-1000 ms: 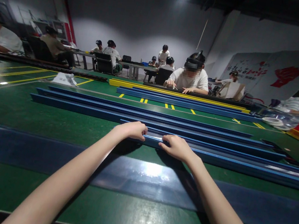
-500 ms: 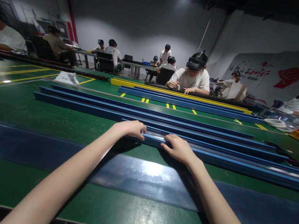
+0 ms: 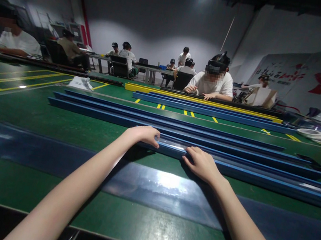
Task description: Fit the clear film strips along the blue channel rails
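A long blue channel strip [image 3: 171, 151] lies across the green table, its open side up, with a clear shiny strip [image 3: 172, 142] along its inside. Close to its left end, my left hand [image 3: 145, 134] is closed over it, thumb on the near wall and fingers over the top. My right hand [image 3: 202, 164] grips the same channel a short way to the right, fingers curled over the near edge. What the fingertips press inside is partly hidden. Nearer to me, beneath my forearms, a flat translucent bluish strip [image 3: 148, 188] lies across the table.
More blue channels [image 3: 102, 114] lie parallel just beyond. Farther back are another blue channel [image 3: 199, 109], a yellow strip [image 3: 144, 90], a white crumpled piece [image 3: 79, 82] and white rolls [image 3: 310, 133]. A co-worker [image 3: 214, 80] sits across the table. The table's front edge [image 3: 90, 236] is close.
The view has turned a little left, so the scene sits farther right. The gap between my hands has widened slightly; both remain on the channel.
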Demonstrator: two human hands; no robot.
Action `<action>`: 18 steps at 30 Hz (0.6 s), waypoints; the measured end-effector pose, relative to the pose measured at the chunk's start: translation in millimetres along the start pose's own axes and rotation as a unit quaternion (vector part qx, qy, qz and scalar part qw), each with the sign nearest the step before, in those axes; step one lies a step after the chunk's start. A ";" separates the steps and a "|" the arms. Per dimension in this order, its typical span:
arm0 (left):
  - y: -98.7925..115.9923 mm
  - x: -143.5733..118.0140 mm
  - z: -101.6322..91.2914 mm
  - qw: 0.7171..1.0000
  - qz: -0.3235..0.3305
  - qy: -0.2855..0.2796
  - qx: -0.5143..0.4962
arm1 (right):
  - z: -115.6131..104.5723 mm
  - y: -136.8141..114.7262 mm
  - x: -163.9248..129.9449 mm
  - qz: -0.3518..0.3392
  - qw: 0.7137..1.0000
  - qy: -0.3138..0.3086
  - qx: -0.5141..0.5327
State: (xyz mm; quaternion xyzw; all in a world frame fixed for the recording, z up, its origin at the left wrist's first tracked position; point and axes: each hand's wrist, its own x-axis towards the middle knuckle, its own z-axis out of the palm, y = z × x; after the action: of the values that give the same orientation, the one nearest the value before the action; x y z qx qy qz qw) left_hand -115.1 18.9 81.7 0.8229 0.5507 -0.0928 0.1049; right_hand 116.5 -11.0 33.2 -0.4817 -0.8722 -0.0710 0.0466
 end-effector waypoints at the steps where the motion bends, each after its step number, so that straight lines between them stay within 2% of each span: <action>1: 0.2 -0.3 -0.2 1.000 -0.003 0.000 0.001 | 0.3 -0.2 -0.1 -0.002 1.000 0.002 -0.002; 18: 0.0 -2.0 -1.3 0.999 0.013 -0.016 -0.031 | 3.8 0.0 -0.9 -0.019 0.999 0.021 -0.032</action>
State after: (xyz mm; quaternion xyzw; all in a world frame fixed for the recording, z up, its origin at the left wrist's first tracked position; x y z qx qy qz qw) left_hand -115.9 17.5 83.6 0.8250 0.5404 -0.0876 0.1407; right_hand 116.9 -11.1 29.3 -0.4651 -0.8771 -0.1100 0.0477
